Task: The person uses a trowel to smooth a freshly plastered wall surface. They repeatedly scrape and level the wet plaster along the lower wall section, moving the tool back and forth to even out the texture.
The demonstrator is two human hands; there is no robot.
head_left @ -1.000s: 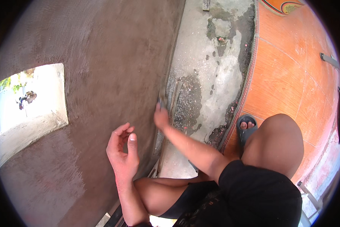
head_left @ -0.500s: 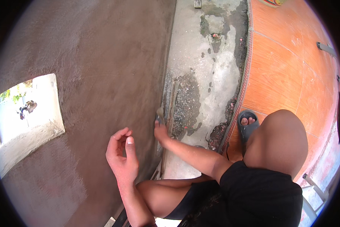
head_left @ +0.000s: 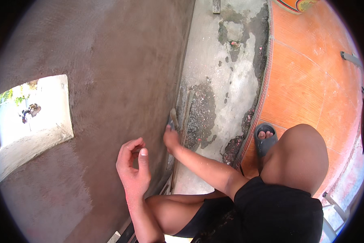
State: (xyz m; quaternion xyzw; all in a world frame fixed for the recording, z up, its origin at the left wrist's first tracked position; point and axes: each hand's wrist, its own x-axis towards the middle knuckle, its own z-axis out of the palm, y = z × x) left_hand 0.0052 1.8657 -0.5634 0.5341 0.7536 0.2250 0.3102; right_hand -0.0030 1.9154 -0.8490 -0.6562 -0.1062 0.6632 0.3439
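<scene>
Low down beside the brown wall [head_left: 121, 77], my right hand [head_left: 171, 137] is closed on a small paintbrush [head_left: 173, 116]. Its pale tip points away from me and lies at the foot of the wall; the handle is mostly hidden in my fingers. My left hand [head_left: 134, 166] hovers in front of the wall, fingers loosely curled and the thumb apart from them. Nothing shows in it, and reddish specks cover its wrist.
A square opening [head_left: 60, 105] pierces the wall at left. Rough concrete [head_left: 238, 81] with damp patches and a thin strip [head_left: 187, 109] runs along its base. Orange tiles [head_left: 295, 81] bound it at right, under my sandalled foot [head_left: 266, 135]. A container [head_left: 297, 5] stands far right.
My right hand and the paintbrush have shifted slightly along the foot of the wall. My left hand keeps its loose curl. The whole view has tilted a little.
</scene>
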